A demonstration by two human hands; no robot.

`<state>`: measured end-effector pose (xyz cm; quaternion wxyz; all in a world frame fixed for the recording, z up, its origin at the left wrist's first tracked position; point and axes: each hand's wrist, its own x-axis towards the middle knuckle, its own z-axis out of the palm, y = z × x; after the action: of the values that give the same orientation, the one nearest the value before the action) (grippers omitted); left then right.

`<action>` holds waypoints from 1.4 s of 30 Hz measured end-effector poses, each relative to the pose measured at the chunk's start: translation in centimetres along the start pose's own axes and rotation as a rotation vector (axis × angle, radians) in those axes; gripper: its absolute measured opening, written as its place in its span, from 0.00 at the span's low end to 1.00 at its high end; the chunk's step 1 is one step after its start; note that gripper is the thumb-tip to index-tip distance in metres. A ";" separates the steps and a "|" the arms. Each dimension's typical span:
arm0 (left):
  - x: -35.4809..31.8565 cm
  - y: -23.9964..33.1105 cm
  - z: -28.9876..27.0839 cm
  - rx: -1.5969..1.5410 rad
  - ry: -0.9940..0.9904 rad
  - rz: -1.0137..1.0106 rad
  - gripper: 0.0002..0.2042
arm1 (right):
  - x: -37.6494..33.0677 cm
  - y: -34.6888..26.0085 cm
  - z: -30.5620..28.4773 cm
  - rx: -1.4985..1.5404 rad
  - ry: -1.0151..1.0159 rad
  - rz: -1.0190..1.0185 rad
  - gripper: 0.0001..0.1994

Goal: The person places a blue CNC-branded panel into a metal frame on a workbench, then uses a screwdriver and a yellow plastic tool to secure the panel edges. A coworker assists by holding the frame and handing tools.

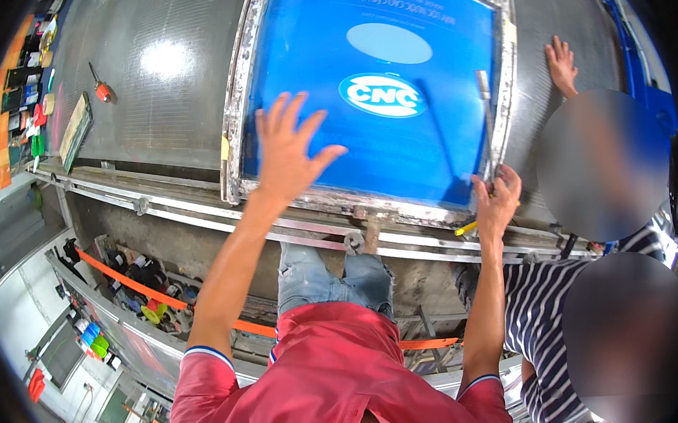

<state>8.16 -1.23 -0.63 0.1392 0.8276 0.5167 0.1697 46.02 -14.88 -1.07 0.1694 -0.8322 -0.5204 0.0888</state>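
Observation:
A large silk-screen frame (234, 140) lies on the table, its worn pale edges around a blue sheet with a white oval emblem. My left hand (287, 157) is over the blue area at its near left, fingers spread, holding nothing; I cannot tell whether it touches the surface. At the frame's near right corner my right hand (497, 201) is closed on what looks like a T-handle wrench (489, 125). The wrench's metal shaft points away from me along the frame's right side. A yellow end of its crossbar shows left of my fingers.
A red-handled screwdriver (103, 92) and a flat greenish board (77, 134) lie at the left. Another person's hand (562, 67) rests on the table at right. Metal rails (192, 218) run along the near edge. Striped clothing (544, 316) shows close on my right.

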 end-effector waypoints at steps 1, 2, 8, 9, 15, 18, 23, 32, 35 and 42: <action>0.7 1.1 1.1 0.017 -0.090 0.009 0.39 | -0.3 0.1 0.4 0.000 0.037 0.050 0.19; 1.4 2.0 2.0 0.013 -0.127 -0.006 0.41 | -0.4 0.3 0.7 0.001 0.072 0.093 0.19; 2.4 3.1 4.3 0.053 -0.283 -0.078 0.51 | -1.0 0.9 2.7 0.033 0.145 0.243 0.14; 2.3 3.0 4.5 0.052 -0.285 -0.082 0.51 | -1.1 1.0 2.9 -0.015 0.150 0.214 0.14; 2.3 2.9 3.0 -0.035 -0.228 -0.092 0.47 | -0.9 0.9 3.3 -0.056 0.231 0.132 0.15; 0.1 -0.7 1.7 -0.292 0.090 -0.159 0.42 | -1.0 1.1 3.4 -0.062 0.247 0.090 0.17; -7.7 -7.2 -3.3 0.057 0.062 -0.819 0.40 | -0.9 1.8 1.0 -0.127 0.208 -0.108 0.16; -8.3 -9.3 -7.6 -1.061 -0.127 -1.008 0.24 | -5.7 -17.4 -14.6 -0.109 -0.560 -0.136 0.13; -7.5 -8.2 -10.4 -1.669 0.061 -0.806 0.28 | -5.6 -24.0 -19.7 -0.081 -0.703 -0.207 0.11; -4.8 -10.9 -11.0 -1.701 0.108 -0.663 0.31 | -6.2 -35.7 -24.6 -0.010 -0.479 -0.712 0.08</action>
<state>-7.33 -0.32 4.19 0.7193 0.2462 0.4344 0.4831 21.38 -10.81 34.95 0.0597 -0.5575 -0.8002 0.2130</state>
